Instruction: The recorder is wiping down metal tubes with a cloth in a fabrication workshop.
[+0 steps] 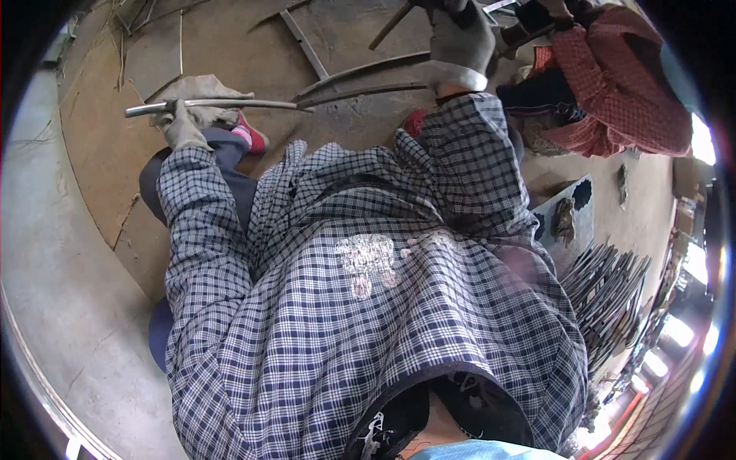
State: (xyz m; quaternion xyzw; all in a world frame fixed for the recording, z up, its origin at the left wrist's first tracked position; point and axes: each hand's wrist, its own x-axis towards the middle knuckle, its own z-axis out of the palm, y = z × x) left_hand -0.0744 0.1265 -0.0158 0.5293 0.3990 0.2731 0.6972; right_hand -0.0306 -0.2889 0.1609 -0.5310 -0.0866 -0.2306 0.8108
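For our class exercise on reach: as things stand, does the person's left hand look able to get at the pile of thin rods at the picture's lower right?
Probably not: the left hand grips a metal bar, and the person's torso lies between it and the pile of thin rods.

Your right hand (462,42) reaches the upper edge of the view, which crops its fingers; whether it grips the dark bar (389,27) cannot be determined. Your left hand (182,129) conceals a section of the metal rod (230,103). Your checked shirt (307,307) obscures most of your right shoe (415,123) and part of the stacked rods (606,295). The co-worker (621,84) is partly lost at the dark rim. Glare blurs the small items (677,331) at far right; you cannot identify them.
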